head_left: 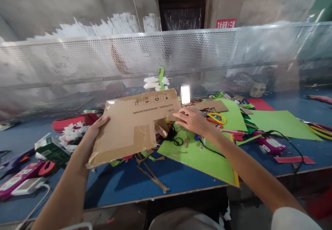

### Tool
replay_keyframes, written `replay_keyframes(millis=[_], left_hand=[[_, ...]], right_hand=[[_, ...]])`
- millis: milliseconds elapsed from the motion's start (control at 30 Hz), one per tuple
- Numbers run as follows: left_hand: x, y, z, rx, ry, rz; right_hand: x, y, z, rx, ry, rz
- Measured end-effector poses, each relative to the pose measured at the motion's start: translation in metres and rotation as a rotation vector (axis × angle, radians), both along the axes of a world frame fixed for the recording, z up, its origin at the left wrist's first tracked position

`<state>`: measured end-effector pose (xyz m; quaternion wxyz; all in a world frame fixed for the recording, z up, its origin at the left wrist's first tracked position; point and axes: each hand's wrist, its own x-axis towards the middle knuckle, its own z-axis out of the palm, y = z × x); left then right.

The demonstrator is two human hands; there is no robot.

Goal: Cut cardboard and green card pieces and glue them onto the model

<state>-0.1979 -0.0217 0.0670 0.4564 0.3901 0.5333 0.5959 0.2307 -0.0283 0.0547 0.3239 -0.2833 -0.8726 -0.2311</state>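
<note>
A printed piece of cardboard (124, 126) with a notch cut from its lower right is held up over the table, tilted. My left hand (97, 128) grips its left edge, thumb on the front face and the other fingers hidden behind. At the right end, my right hand (190, 119) has its fingers closed on the narrow cardboard strip beside the notch. Below that hand lie a bundle of black cord (173, 135) and a large green sheet (199, 157). Scissors with yellow handles (218, 117) rest just right of my right wrist.
Purple devices lie at left (24, 178) and right (271, 143) on the blue table (116, 188). A green box (53, 150) stands by my left forearm. More green paper (282, 123) spreads to the right. A perforated metal panel (103, 64) runs along the back.
</note>
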Motion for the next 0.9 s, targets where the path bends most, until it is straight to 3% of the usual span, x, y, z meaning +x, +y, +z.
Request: replay_keyframes(millis=[100,200,433,633,800,900], left_hand=[[-0.002,0.002,0.006,-0.21,-0.028,-0.063],[-0.008,0.011,0.008,-0.282,-0.021,-0.11],[-0.006,0.031,0.016,-0.39,-0.064,-0.223],[0.003,0.032,0.008,-0.489,-0.136,-0.271],[0.003,0.031,0.003,-0.458,-0.133,-0.213],[0.008,0.033,0.006,-0.313,-0.136,-0.13]], right_hand=[[0.001,-0.008,0.0,0.113,-0.017,0.005],[0.002,-0.014,0.002,0.128,0.03,0.004],[-0.005,-0.015,-0.009,-0.165,0.146,0.077],[-0.011,-0.017,-0.025,-0.333,-0.034,0.11],[-0.009,-0.021,-0.023,-0.212,-0.176,0.052],[-0.005,-0.02,-0.015,-0.097,-0.145,0.029]])
